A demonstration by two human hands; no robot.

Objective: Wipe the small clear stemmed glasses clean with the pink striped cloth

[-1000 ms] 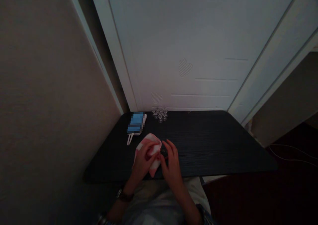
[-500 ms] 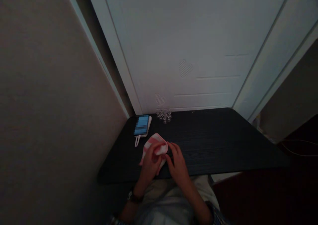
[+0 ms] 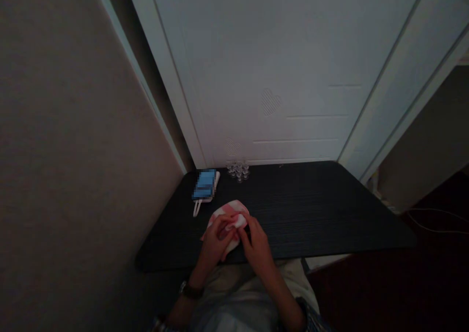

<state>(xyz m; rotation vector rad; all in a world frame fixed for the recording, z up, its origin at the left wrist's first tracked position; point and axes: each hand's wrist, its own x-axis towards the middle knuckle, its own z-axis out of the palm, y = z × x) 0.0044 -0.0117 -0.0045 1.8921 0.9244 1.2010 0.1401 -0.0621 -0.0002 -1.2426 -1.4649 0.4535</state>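
My left hand [image 3: 217, 241] is curled around a pink and white striped cloth [image 3: 231, 215], pressing it against something small and dark held by my right hand [image 3: 258, 246]. The dark thing is almost fully hidden between cloth and fingers in the dim light. Both hands hover over the near left part of a black table [image 3: 315, 214]. A dark watch sits on my left wrist [image 3: 188, 289].
A blue and white pack with a white loop [image 3: 205, 187] lies at the table's back left. A cluster of small clear glass pieces [image 3: 238, 169] stands at the back edge against a white door [image 3: 278, 68]. A beige wall closes the left side.
The hands and cloth have stayed together over the same part of the table; the fingers shifted slightly around the cloth. The view itself swayed a little.
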